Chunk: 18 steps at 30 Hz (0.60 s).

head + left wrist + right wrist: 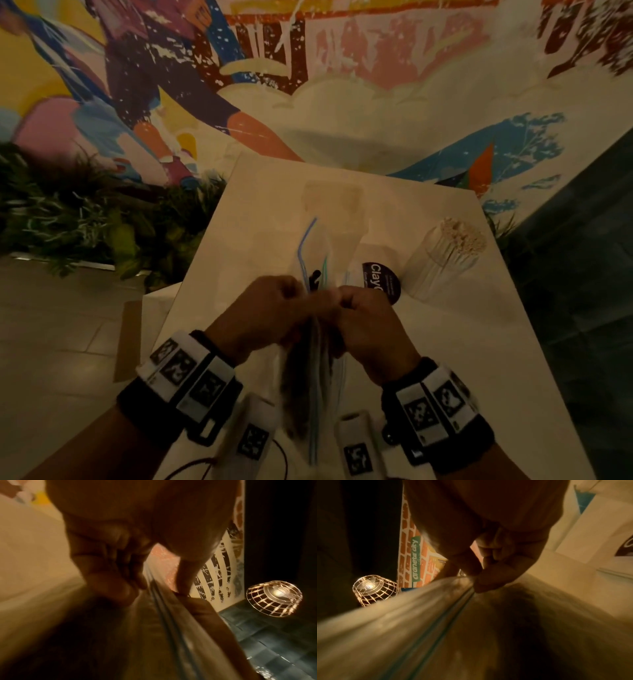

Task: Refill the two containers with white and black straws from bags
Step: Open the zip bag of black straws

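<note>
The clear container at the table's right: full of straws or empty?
Full. The clear container is packed with white straws, their ends bunched level at its mouth.

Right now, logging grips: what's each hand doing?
Left hand: pinches the zip bag of black straws.
Right hand: pinches the same bag's other side.

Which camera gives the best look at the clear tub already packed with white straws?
The head view shows it best: the clear container of white straws stands on the table to the right of both hands. Neither wrist view shows it; they are filled with fingers pinching the blurred zip bag.
</note>
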Motion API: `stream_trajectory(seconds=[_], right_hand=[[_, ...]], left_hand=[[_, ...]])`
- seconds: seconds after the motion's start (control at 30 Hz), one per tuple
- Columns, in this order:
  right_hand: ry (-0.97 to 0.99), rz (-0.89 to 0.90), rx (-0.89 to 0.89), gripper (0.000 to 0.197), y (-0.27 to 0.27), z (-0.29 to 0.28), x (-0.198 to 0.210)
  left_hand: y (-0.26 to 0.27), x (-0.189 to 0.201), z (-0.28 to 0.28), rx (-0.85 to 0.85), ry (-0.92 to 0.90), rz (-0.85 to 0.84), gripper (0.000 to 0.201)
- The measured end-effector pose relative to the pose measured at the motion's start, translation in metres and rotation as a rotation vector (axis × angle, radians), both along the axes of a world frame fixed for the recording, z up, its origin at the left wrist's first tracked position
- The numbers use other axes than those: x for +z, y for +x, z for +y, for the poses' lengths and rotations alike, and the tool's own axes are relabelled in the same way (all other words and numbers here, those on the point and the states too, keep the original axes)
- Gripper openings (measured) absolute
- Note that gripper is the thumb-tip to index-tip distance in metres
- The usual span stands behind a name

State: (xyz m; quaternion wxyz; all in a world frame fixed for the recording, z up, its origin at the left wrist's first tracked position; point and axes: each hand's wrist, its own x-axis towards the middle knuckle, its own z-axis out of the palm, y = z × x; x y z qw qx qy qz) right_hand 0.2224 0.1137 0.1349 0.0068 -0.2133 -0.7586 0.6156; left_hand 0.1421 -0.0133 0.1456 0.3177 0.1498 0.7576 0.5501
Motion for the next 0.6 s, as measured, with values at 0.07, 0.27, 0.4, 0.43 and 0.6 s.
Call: stream_trajectory(seconds=[0.07,0.27,0.4,0.43,0.6], right_hand=[[-0.111,-0.008,-0.019,0.017,-0.001,-0.003,-0.004],[-0.82,0.037,-0.364,0.018,0.01,0.04,-0.006],[-0.989,0.004,-0.438,0.01,0.021,0.06,-0.014],[-0.982,-0.021,-0.432,0.011,0.02,0.06,-0.016],[-0.974,-0.051,-0.24,0.019,0.016,0.059,-0.016]], left_hand=[[0.006,0.0,-0.002,-0.047,0.012,-0.048,0.045],[-0.02,-0.02,-0.042,0.309,0.62,-0.666,0.025],[-0.022,-0.042,-0.061,0.22,0.572,-0.749,0.051],[-0.021,-0.046,-0.06,0.221,0.568,-0.716,0.052],[-0.038,-0.055,-0.073,0.401,0.551,-0.338,0.053]])
